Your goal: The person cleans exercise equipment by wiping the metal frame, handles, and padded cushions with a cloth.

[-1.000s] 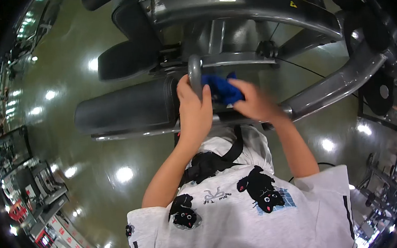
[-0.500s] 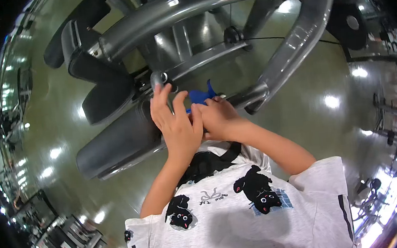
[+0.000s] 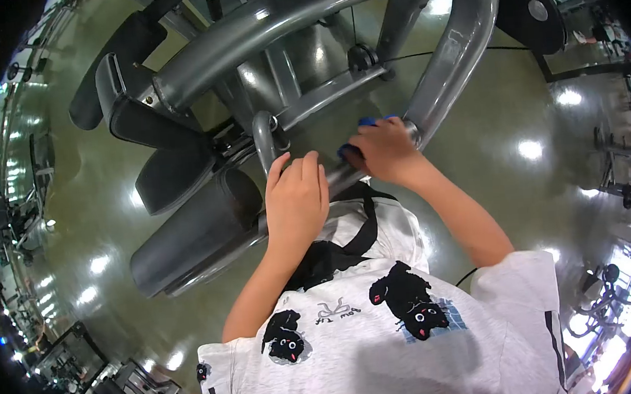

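Note:
A blue cloth point(image 3: 367, 122) is bunched under my right hand point(image 3: 390, 154), whose fingers curl over it against the grey metal bar point(image 3: 349, 177) of an exercise machine. Part of the cloth is hidden by the hand. My left hand point(image 3: 297, 198) lies further left with its fingers stretched out and no object visible in them. Its fingertips are beside the lower end of a curved grey handle point(image 3: 263, 138); whether they touch it I cannot tell. To the left of that hand is a black padded roller point(image 3: 196, 232) on the same machine.
Black pads point(image 3: 173, 171) and a thick curved grey frame tube point(image 3: 280, 29) stand beyond my hands. A slanting frame post point(image 3: 456, 52) rises at the right. A black cable point(image 3: 430, 55) runs behind it. More gym equipment point(image 3: 134, 393) stands around the shiny floor point(image 3: 493, 198).
My right hand has moved right along the bar with the blue cloth, away from my left hand. The left hand has turned and its fingers have come lower, closer together.

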Demonstrator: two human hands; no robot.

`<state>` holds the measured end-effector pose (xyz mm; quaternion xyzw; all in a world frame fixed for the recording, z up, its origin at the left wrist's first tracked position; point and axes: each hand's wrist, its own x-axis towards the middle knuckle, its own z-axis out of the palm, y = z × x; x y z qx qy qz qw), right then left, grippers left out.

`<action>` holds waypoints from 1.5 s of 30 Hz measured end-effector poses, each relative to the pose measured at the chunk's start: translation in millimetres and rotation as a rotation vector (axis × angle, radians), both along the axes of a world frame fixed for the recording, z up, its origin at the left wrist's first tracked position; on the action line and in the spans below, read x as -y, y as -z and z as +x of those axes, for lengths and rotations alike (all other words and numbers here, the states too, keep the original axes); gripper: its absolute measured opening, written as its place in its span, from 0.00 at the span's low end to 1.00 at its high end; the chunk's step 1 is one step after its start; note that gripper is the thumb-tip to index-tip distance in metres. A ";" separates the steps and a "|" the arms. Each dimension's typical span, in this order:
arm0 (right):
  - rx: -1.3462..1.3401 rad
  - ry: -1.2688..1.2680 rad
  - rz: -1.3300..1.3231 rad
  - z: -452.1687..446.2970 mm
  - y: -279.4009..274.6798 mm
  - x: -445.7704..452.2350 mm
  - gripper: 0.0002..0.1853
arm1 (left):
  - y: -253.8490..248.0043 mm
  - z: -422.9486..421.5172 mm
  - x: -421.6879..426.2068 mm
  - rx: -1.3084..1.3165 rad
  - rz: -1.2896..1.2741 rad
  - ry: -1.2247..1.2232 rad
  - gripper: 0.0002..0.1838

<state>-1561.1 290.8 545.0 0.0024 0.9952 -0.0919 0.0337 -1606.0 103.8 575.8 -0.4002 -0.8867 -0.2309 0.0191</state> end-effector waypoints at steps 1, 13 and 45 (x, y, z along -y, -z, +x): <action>0.144 0.000 -0.148 -14.1 10.6 3.8 0.15 | 0.3 0.5 0.2 -0.016 0.062 -0.005 0.08; -0.143 -0.057 -0.325 29.1 7.3 47.7 0.14 | -6.2 2.3 -0.7 0.038 0.010 -0.011 0.12; -0.918 0.477 -0.070 11.6 -25.7 -113.8 0.23 | 59.2 13.7 -81.1 0.158 -0.163 0.236 0.30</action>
